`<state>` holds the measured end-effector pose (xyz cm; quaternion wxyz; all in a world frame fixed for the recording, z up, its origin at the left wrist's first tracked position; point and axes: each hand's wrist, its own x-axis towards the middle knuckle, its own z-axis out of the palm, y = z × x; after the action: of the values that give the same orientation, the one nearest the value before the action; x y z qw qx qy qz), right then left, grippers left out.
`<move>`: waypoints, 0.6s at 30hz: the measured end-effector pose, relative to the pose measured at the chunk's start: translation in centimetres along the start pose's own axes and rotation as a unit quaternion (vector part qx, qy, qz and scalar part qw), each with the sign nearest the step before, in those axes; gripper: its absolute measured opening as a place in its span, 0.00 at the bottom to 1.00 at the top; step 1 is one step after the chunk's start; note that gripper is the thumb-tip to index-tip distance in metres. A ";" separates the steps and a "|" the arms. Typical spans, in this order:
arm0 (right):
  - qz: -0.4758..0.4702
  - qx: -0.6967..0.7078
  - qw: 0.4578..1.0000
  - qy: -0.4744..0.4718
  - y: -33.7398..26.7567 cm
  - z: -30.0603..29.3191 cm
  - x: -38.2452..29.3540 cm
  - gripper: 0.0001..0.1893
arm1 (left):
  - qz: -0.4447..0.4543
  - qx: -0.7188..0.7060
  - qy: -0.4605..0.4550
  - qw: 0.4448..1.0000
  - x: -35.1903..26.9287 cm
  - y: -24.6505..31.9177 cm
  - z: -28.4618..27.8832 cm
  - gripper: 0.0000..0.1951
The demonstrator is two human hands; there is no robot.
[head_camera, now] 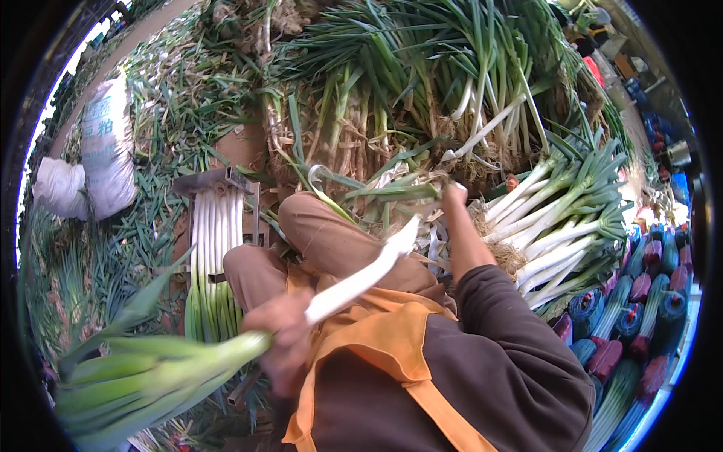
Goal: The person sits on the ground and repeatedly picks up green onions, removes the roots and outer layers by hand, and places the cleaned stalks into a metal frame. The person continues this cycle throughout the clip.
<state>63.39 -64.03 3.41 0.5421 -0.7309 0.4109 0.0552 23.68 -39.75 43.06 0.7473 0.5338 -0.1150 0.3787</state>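
Observation:
My left hand [282, 333], blurred, is closed around a large Welsh onion [361, 271]. Its white shank slants up to the right across my lap, and its broad green leaves [152, 373] fan out to the lower left. Out past my right knee, my right hand [453, 198] is a fist on a stripped green outer leaf [395, 192], which trails to the left from it. The fingers of that hand are mostly hidden. At my left, a metal rack [217, 178] holds a row of peeled onions [217, 237] side by side, white ends against its plate.
Untrimmed onions with roots [361, 124] stand in a heap ahead. A pile of white-stemmed onions [553, 226] lies on my right, beyond it wrapped bundles [627, 322]. White woven sacks [107, 152] rest on leaf scraps [169, 113] at the left.

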 end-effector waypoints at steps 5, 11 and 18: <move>-0.449 -0.688 0.409 -0.397 -0.2 -5.7 -2.6 0.16 | -0.067 0.032 0.140 0.987 -0.6 3.6 -3.4 0.10; -0.135 -0.222 0.667 -0.699 -6.8 -10.0 -22.2 0.37 | -0.061 0.040 0.167 0.983 -0.5 0.0 -3.2 0.10; -0.303 -0.215 0.841 -0.394 -4.0 -0.3 -26.6 0.22 | -0.068 0.009 0.154 0.986 -3.0 -2.7 -1.2 0.07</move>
<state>48.45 -49.59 20.49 0.4772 -0.8339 -0.1016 0.2581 23.15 -40.45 38.94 0.7753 0.4826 0.0411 0.4053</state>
